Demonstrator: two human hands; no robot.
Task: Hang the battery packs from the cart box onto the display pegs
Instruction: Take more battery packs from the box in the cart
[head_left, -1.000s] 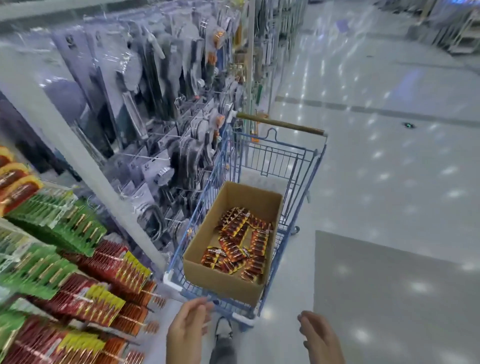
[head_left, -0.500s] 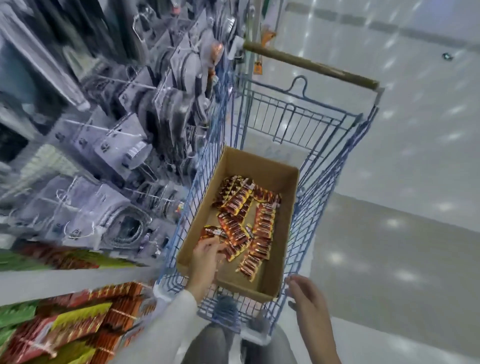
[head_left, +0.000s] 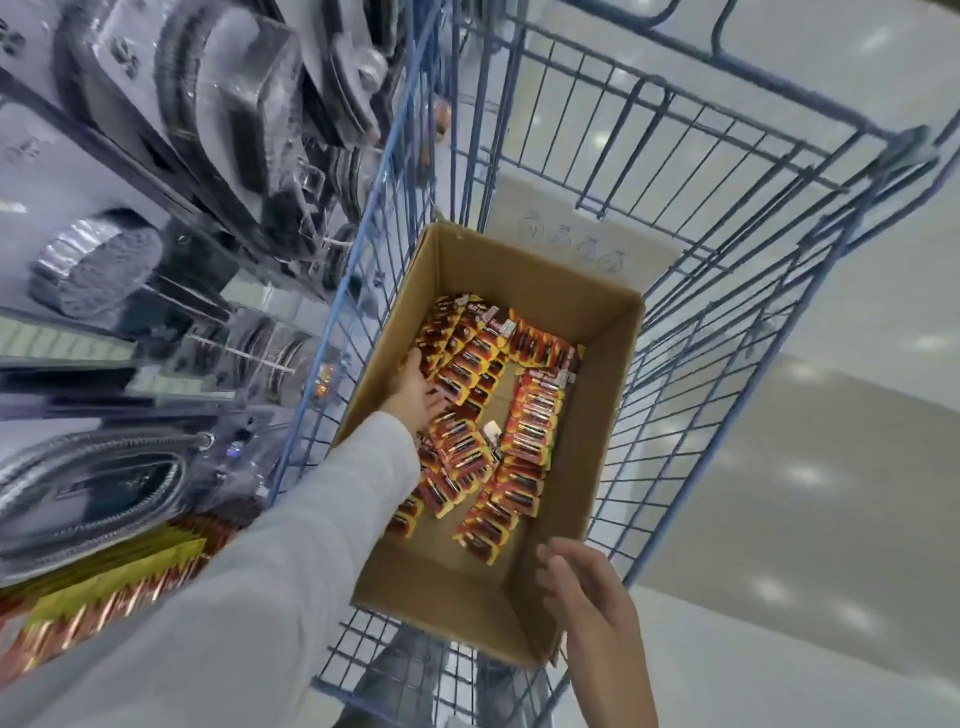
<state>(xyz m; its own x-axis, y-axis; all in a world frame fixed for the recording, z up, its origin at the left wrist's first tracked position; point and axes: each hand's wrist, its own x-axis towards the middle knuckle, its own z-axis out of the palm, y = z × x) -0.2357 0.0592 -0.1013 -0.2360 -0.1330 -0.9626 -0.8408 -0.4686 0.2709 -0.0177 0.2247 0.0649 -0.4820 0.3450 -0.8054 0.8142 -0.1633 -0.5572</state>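
Inside the blue wire cart (head_left: 727, 291), the brown cardboard box (head_left: 597, 395) holds a heap of red-and-yellow carded battery packs (head_left: 524, 431). The left hand (head_left: 415, 389) rests on packs by the box's left wall, its fingers (head_left: 435, 404) half hidden, so I cannot tell its grip. The right hand (head_left: 582, 587) hovers at the box's near right corner, fingers loosely curled and empty. The grey shelf goods (head_left: 156, 260) are too blurred to make out.

Head-worn camera looks steeply down — close above the cart box (head_left: 597, 415).
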